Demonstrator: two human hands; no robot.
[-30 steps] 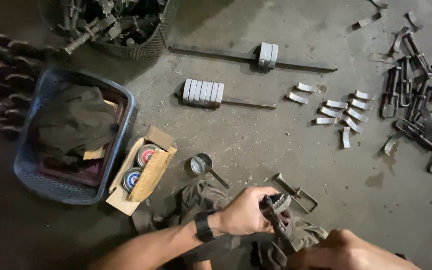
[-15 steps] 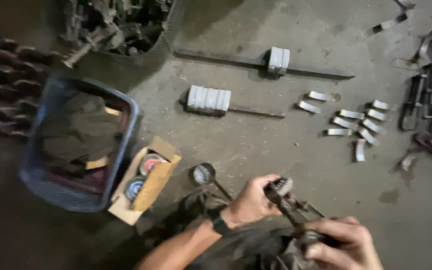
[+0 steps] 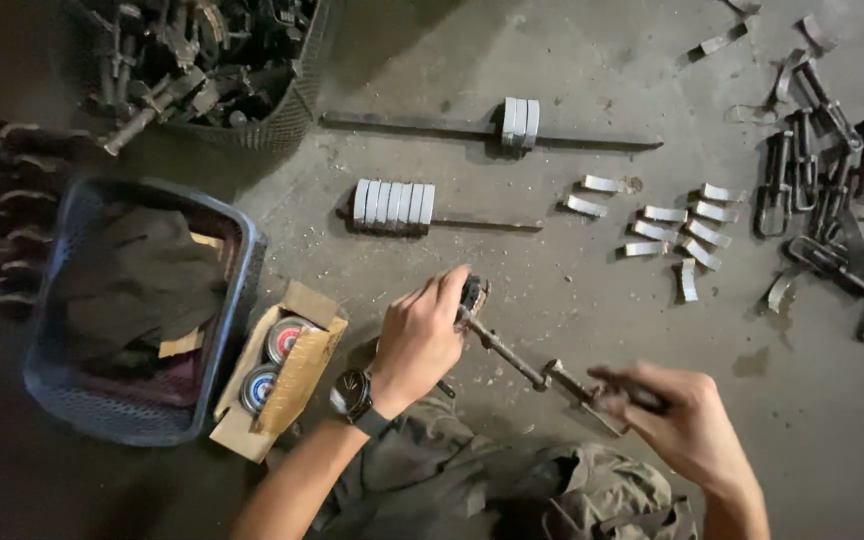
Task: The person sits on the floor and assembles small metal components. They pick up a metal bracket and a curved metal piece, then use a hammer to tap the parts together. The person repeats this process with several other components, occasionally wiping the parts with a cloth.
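Head view, looking straight down at a grey concrete floor [image 3: 572,330]. Left hand [image 3: 420,340] clenched around the dark knobbed end of a long rusty metal rod [image 3: 512,355], wristwatch [image 3: 352,396] on that wrist. Right hand [image 3: 687,420] gripping the rod's other end, fingers [image 3: 632,385] curled over it. Rod slanting from upper left down to lower right, spanning between both hands, held just above the floor over the knees in olive trousers [image 3: 552,490].

Left of the left hand, an open cardboard box [image 3: 297,375] with two round tins [image 3: 272,362] inside, just beside a dark blue plastic basket [image 3: 237,300] stuffed with dark cloth [image 3: 137,280]. Top left, a mesh basket [image 3: 292,105] heaped with dark metal parts.

Above the hands, a thin bar [image 3: 482,222] threaded with a stack of pale metal plates [image 3: 392,204]. Further up, a longer flat bar [image 3: 422,124] carrying a smaller stack of plates [image 3: 518,122].

To the right, loose pale metal strips [image 3: 677,232] scattered in a cluster. Far right, a pile of dark U-shaped shackles [image 3: 832,215], well apart from the hands.
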